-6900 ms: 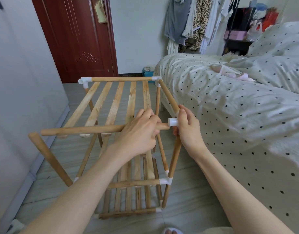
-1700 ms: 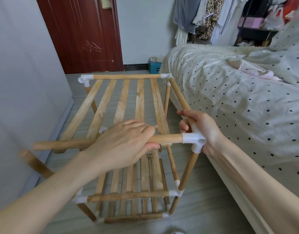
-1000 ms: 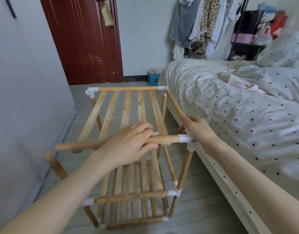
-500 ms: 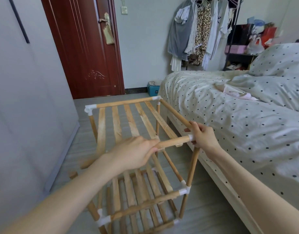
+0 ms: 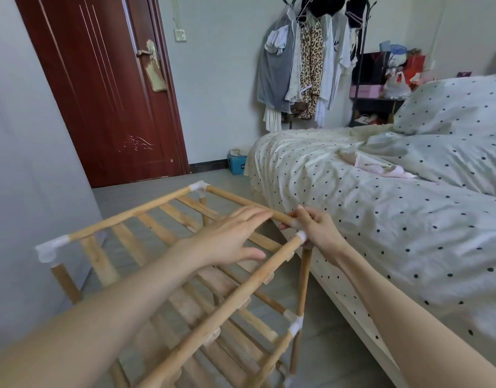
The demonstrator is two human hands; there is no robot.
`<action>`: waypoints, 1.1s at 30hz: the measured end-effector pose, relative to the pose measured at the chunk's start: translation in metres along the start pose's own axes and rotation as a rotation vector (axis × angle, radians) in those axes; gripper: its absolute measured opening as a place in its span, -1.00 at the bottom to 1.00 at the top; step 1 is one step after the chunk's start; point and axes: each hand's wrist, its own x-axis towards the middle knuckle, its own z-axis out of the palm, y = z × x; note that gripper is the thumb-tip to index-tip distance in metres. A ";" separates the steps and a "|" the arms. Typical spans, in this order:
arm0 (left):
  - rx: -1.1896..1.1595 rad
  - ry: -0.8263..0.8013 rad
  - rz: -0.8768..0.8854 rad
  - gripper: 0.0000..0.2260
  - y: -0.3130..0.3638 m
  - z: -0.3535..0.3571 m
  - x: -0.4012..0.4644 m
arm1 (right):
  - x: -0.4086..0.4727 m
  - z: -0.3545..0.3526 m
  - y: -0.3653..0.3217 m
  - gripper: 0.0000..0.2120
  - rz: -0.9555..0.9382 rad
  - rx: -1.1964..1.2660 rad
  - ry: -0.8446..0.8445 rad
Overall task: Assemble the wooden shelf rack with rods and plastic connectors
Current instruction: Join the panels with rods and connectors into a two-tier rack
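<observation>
A wooden shelf rack (image 5: 134, 217) of round rods and flat slats stands on the floor beside the bed, its corners joined by white plastic connectors. My right hand (image 5: 316, 229) grips the near right top corner connector (image 5: 301, 236), where a side rod, a front rod (image 5: 241, 292) and an upright meet. My left hand (image 5: 230, 238) hovers just above the top slats with straight, spread fingers and holds nothing. Other connectors show at the far corner (image 5: 198, 187), the left corner (image 5: 49, 249) and the lower right corner (image 5: 295, 324).
A bed with a dotted cover (image 5: 381, 208) runs close along the rack's right side. A grey wall (image 5: 22, 163) stands to the left and a dark red door (image 5: 106, 93) behind. A coat stand with clothes (image 5: 305, 65) and a blue box (image 5: 237, 163) are at the back.
My left hand has let go of the front rod and opened above the slats. The rack has swung round, and the view has lifted. My right hand stays on the corner connector.
</observation>
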 end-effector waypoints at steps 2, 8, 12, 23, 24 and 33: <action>0.013 -0.100 0.027 -0.25 -0.004 0.004 0.023 | 0.008 0.003 -0.001 -0.62 -0.005 0.015 -0.036; -0.191 -0.290 0.042 -0.08 -0.028 0.002 0.060 | -0.009 0.005 0.024 -0.57 -0.109 0.038 -0.042; -0.190 -0.288 0.046 -0.07 -0.039 -0.001 0.066 | -0.032 -0.003 0.053 0.07 -0.154 0.021 -0.163; -0.074 -0.131 0.172 -0.10 -0.046 0.015 0.057 | -0.022 0.020 0.051 0.01 -0.387 -0.148 0.035; -0.076 -0.125 0.175 -0.10 -0.046 0.016 0.057 | -0.021 0.019 0.050 0.01 -0.385 -0.153 0.035; -0.051 -0.039 0.209 -0.09 -0.046 0.022 0.056 | -0.019 0.015 0.053 0.12 -0.237 -0.078 0.041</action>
